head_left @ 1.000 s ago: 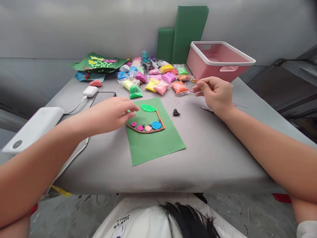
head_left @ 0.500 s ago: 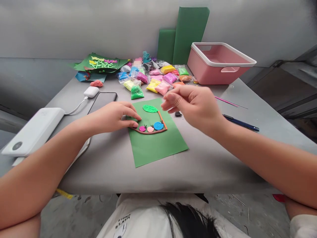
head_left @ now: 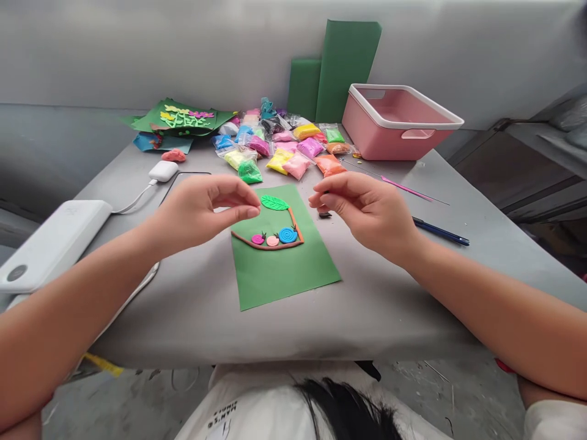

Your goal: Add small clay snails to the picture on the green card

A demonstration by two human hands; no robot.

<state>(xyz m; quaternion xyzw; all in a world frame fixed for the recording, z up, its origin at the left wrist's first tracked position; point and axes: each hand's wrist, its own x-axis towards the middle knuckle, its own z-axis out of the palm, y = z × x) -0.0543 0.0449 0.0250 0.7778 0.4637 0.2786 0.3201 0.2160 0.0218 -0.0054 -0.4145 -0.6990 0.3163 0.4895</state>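
Both our left hand (head_left: 202, 211) and right hand (head_left: 367, 211) hover over the green sheet (head_left: 284, 275). Each presses its fingertips together.

My left hand (head_left: 202, 211) and right hand (head_left: 369, 211) hover raised, facing each other, forearms angled inward, each with thumb and fingertips pinched together.

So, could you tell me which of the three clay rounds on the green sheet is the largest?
The blue spiral, at the right end of the row. The magenta round and the pale pink round to its left are clearly smaller.
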